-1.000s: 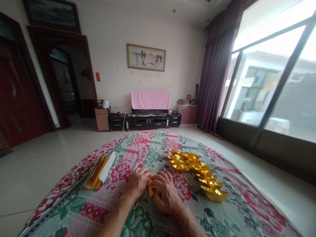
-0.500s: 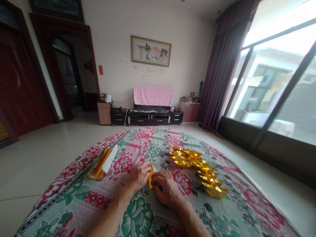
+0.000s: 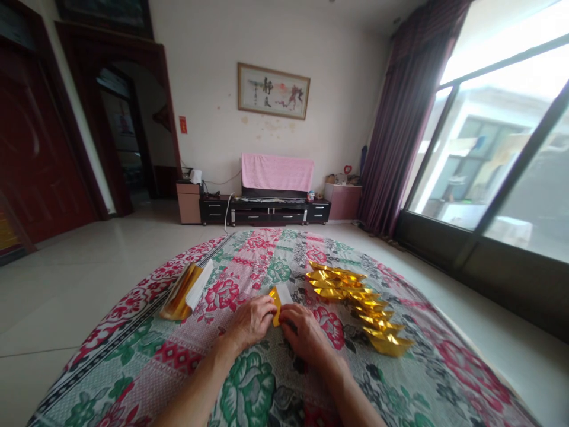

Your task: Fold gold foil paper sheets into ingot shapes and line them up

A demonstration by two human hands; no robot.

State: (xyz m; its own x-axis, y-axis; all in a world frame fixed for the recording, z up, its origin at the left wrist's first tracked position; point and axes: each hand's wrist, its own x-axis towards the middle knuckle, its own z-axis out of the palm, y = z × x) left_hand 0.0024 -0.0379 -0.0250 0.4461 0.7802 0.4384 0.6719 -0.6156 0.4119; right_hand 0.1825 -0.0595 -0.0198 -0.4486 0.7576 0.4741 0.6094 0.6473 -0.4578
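Note:
My left hand (image 3: 251, 323) and my right hand (image 3: 306, 332) meet over a small piece of gold foil paper (image 3: 279, 299) with a white inner side, both pinching it on the floral cloth (image 3: 249, 391). The paper stands partly upright between my fingertips. To the right lies a row of several folded gold paper ingots (image 3: 360, 305). To the left lies a stack of flat gold paper sheets (image 3: 184, 290), white side up.
The cloth covers a round table. Beyond it are a tiled floor (image 3: 89, 267), a low dark TV cabinet (image 3: 267, 210) with a pink cover, a framed picture on the wall, dark wooden doors on the left and a big window with purple curtains on the right.
My hands have kept working the gold paper; its white flap now stands up higher between my fingers. The camera view has shifted slightly.

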